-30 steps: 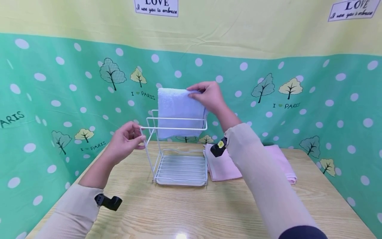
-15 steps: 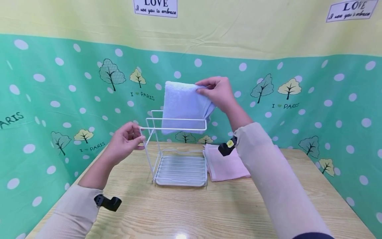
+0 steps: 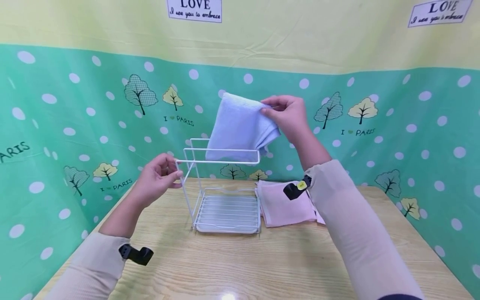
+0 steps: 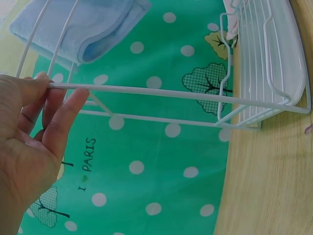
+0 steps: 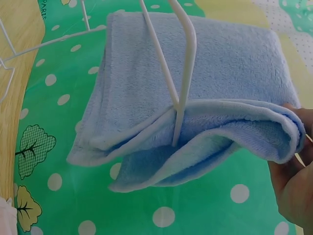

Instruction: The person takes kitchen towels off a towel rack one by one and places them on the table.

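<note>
A folded light-blue towel [image 3: 238, 125] hangs tilted at the top of a white wire rack [image 3: 221, 161]. My right hand [image 3: 288, 116] pinches the towel's upper right edge. In the head view its lower end shows behind the rack's front top bars. The right wrist view has rack bars [image 5: 188, 54] crossing the towel [image 5: 210, 58], with a bar end showing among its loose, parted layers. My left hand [image 3: 157, 177] holds the rack's upper left corner between thumb and fingers. In the left wrist view that hand [image 4: 34, 142] grips the end of the rack's upright bar [image 4: 161, 91].
The rack's base holds a white tray [image 3: 228, 228] under a wire grid, standing on a wooden table [image 3: 225, 266]. Right of it lie folded pink towels [image 3: 286, 206], partly covered by my right forearm. A green dotted curtain [image 3: 408, 125] closes off the back and sides.
My right hand has moved up and to the right, drawing the blue towel with it. The towel has tilted and its lower end has risen. My left hand and the rack have stayed put.
</note>
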`<state>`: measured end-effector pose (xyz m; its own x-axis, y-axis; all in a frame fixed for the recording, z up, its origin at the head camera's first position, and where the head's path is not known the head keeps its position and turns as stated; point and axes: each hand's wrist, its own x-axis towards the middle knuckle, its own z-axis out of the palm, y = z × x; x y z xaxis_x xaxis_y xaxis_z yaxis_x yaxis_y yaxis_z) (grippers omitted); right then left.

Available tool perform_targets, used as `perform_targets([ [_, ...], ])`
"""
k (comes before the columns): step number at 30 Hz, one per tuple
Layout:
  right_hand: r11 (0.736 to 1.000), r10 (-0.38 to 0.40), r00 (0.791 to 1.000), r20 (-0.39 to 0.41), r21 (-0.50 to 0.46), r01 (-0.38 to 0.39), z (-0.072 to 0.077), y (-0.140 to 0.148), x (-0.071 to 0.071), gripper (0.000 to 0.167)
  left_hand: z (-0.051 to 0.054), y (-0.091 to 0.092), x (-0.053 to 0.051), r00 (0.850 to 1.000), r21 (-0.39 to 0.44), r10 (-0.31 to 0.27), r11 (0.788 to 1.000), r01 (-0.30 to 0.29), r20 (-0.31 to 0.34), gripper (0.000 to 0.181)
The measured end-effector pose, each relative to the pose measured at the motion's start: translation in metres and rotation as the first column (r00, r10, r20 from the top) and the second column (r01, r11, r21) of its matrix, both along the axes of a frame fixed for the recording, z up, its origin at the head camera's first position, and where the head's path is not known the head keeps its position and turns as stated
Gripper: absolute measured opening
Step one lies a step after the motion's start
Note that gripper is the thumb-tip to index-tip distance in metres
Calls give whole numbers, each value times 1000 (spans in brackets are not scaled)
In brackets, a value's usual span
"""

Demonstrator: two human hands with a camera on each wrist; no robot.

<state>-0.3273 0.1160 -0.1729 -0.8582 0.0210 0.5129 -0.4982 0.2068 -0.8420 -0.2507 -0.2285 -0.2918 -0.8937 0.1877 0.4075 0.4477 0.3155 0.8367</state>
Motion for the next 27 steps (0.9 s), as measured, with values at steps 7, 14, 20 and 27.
perform_targets([
  [7, 990, -51, 998, -29, -137, 46, -7, 9, 4, 18, 0, 0, 0, 1000, 7, 3, 1000, -3, 7, 20],
  [14, 973, -139, 989, -41, -191, 129, -8, 20, 10, 17, 1, 1, -1, 1000, 8, 3, 1000, -3, -1, 19],
  [20, 934, -141, 989, -32, -336, 122, -4, 32, 14, 17, 1, 2, -2, 1000, 6, -2, 1000, 2, -11, 19],
  [27, 864, -90, 996, -1, -498, 78, -4, 45, 20, 18, 0, 0, -2, 1000, -9, 9, 1000, -9, -5, 20],
])
